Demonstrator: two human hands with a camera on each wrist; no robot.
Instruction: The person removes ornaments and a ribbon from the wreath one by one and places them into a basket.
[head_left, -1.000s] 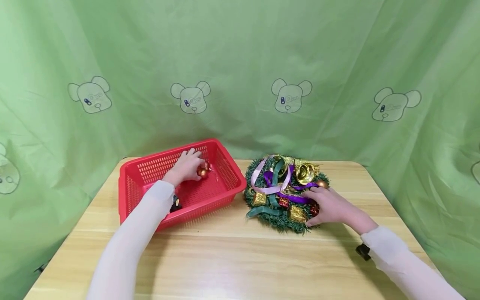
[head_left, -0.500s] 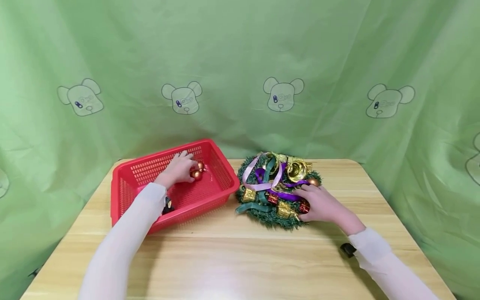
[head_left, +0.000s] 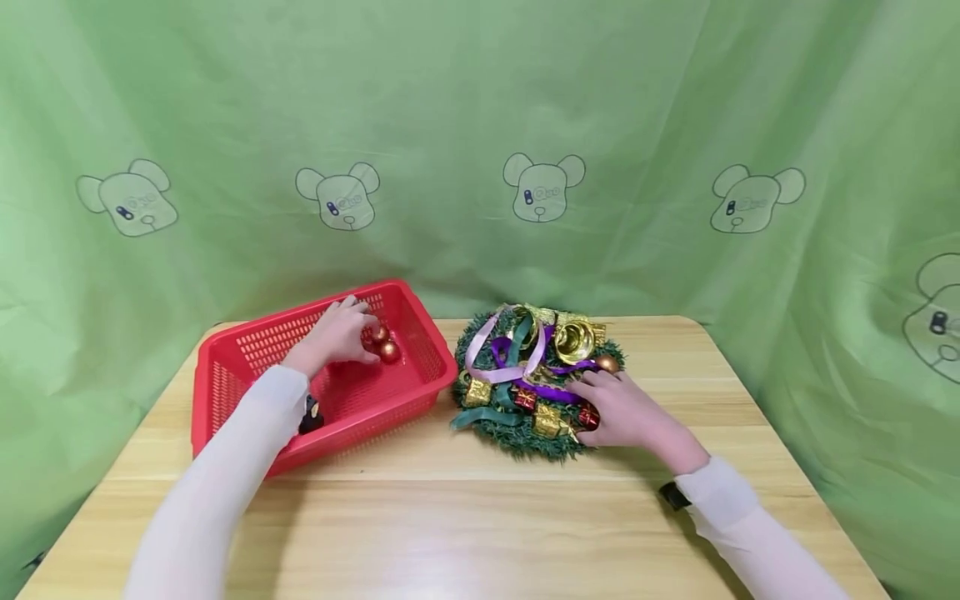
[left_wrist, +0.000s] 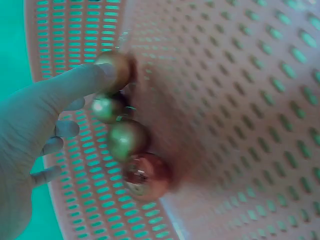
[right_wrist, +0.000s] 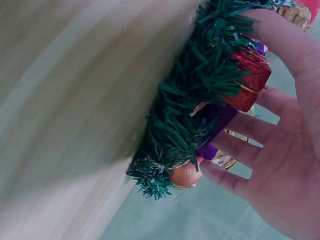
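Observation:
My left hand (head_left: 341, 333) reaches down into a red plastic basket (head_left: 397, 408) beside shiny copper-coloured baubles (head_left: 389, 351). In the left wrist view, the thumb touches the uppermost bauble (left_wrist: 120, 72), while the other fingers extend behind the row without curling round it. A copper bauble (left_wrist: 148, 177) lies lowest in that row. My right hand (head_left: 618, 408) rests on the right side of a green tinsel wreath (head_left: 525, 442), fingers spread over its decorations. Near its fingers are a red gift-box ornament (right_wrist: 247, 77), purple ribbon and an orange bauble (right_wrist: 187, 174).
The wreath carries gold bells (head_left: 574, 340), gold gift boxes (head_left: 547, 421) and a pink ribbon (head_left: 476, 358). Basket and wreath stand side by side on a wooden table (head_left: 450, 533). A green curtain (head_left: 435, 100) hangs behind. A black item (head_left: 311, 417) shows at my left wrist.
The head view has turned to the right, so everything appears farther left. The front bauble has shifted slightly right within the basket. Both hands keep nearly the same places.

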